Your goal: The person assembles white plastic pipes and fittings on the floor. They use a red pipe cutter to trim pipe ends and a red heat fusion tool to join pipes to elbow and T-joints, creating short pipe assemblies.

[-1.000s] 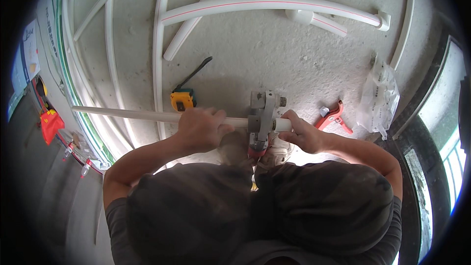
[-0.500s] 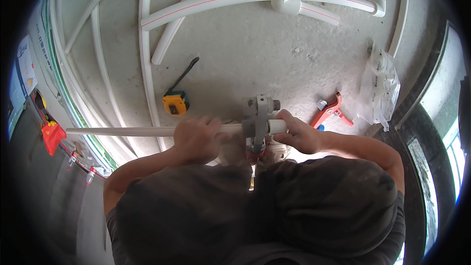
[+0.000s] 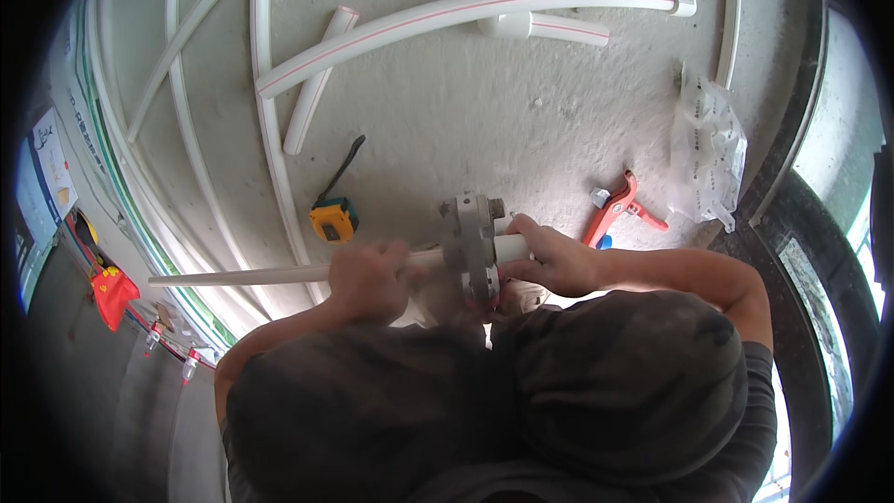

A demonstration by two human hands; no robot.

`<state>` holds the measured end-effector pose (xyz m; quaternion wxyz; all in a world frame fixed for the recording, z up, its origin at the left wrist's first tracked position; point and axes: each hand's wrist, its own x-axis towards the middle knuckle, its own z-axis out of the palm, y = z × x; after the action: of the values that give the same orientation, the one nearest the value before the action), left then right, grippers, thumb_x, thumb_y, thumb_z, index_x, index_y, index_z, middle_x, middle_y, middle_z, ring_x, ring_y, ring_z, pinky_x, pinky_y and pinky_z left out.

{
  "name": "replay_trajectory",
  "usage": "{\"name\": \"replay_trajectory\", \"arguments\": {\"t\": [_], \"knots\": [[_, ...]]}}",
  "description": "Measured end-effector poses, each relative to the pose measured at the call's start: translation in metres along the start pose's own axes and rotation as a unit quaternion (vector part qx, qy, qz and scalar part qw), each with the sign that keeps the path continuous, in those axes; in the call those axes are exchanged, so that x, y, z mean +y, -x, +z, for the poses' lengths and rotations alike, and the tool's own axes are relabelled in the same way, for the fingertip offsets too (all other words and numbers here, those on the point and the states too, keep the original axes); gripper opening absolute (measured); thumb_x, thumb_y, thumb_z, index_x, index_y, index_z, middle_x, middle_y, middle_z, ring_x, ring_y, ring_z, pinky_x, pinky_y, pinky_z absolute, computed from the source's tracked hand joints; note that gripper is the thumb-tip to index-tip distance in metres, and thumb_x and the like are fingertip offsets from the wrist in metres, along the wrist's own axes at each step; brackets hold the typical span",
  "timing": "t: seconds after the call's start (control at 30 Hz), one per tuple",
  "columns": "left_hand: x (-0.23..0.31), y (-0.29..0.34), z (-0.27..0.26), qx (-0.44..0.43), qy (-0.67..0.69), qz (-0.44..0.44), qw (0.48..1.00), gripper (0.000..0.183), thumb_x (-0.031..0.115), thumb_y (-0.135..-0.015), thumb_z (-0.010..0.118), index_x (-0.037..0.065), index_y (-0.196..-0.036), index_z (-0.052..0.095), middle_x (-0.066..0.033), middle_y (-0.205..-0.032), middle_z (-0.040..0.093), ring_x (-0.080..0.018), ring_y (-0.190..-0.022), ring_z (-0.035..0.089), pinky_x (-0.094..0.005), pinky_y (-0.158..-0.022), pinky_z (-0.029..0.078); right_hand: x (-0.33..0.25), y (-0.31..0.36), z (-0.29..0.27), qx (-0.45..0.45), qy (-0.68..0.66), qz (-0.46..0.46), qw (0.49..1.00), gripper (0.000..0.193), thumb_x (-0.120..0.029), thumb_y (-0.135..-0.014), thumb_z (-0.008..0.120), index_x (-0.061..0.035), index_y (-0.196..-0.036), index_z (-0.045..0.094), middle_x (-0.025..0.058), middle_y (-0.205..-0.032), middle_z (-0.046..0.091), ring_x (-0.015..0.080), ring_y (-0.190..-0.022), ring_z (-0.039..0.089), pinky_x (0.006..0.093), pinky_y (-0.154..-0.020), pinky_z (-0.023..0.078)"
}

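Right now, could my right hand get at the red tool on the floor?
Probably yes: the red tool lies just beyond the right forearm with nothing seen over it, though the right hand would likely first let go of the white piece.

Now see right hand (image 3: 559, 263) with thumb closer to pipe-fusion tool (image 3: 472, 247); blue piece (image 3: 604, 242) uncovered beside pipe cutter (image 3: 612, 215), toward floor's (image 3: 559, 130) right edge.

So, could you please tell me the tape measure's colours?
The tape measure is yellow and teal, clearest in the head view.
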<state>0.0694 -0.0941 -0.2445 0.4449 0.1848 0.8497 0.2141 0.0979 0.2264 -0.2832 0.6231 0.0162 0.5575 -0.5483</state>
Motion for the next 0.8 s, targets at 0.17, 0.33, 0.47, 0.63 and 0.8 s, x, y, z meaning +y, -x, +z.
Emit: {"name": "replay_trajectory", "arguments": {"t": [0.17,0.33,0.47,0.63,0.8], "knots": [[0.004,0.002,0.001,0.004,0.012,-0.01,1.0,0.033,0.037,-0.09,0.077,0.007,-0.085,0.065,-0.0162,-0.078,0.067,-0.0419,-0.074,0.066,-0.0539,-0.064,0.046,0.012,0.001,0.008,0.007,-0.055,0.005,0.998,0.051,-0.031,-0.108,0.065,0.0032,-0.138,0.043,0.0183,-0.121,0.066,0.0264,-0.119,0.064,0.0404,-0.102,0.051],[0.005,-0.003,-0.001,-0.029,0.015,-0.011,0.999,0.033,0.037,-0.091,0.075,0.006,-0.086,0.065,-0.0161,-0.081,0.069,-0.0421,-0.079,0.068,-0.0543,-0.067,0.047,0.009,0.003,0.009,0.015,-0.018,-0.003,1.0,0.053,-0.03,-0.106,0.067,0.0039,-0.139,0.042,0.0206,-0.122,0.067,0.029,-0.118,0.066,0.0415,-0.101,0.051],[0.003,-0.005,0.001,-0.023,0.008,0.012,1.0,0.039,0.042,-0.093,0.073,0.006,-0.082,0.065,-0.0163,-0.078,0.071,-0.0412,-0.073,0.07,-0.0542,-0.063,0.052,0.005,0.006,0.013,0.051,0.007,-0.013,0.999,0.047,-0.024,-0.102,0.068,0.0017,-0.134,0.045,0.0266,-0.112,0.069,0.0409,-0.109,0.068,0.0476,-0.093,0.053],[0.005,-0.011,-0.007,-0.056,0.013,0.0,0.998,0.041,0.043,-0.096,0.07,0.005,-0.083,0.064,-0.018,-0.078,0.071,-0.0424,-0.073,0.069,-0.0554,-0.065,0.05,0.002,0.006,0.011,0.06,0.036,-0.006,0.997,0.045,-0.023,-0.102,0.069,0.0009,-0.132,0.046,0.0282,-0.11,0.069,0.0442,-0.108,0.068,0.0495,-0.091,0.053],[0.005,-0.009,-0.006,-0.048,0.013,0.002,0.999,0.039,0.042,-0.096,0.071,0.005,-0.083,0.065,-0.0181,-0.078,0.07,-0.0422,-0.072,0.069,-0.0547,-0.064,0.05,0.001,0.005,0.013,0.066,0.034,-0.004,0.997,0.044,-0.022,-0.102,0.07,0.0005,-0.131,0.046,0.0271,-0.11,0.069,0.0438,-0.107,0.068,0.049,-0.092,0.053]]}}
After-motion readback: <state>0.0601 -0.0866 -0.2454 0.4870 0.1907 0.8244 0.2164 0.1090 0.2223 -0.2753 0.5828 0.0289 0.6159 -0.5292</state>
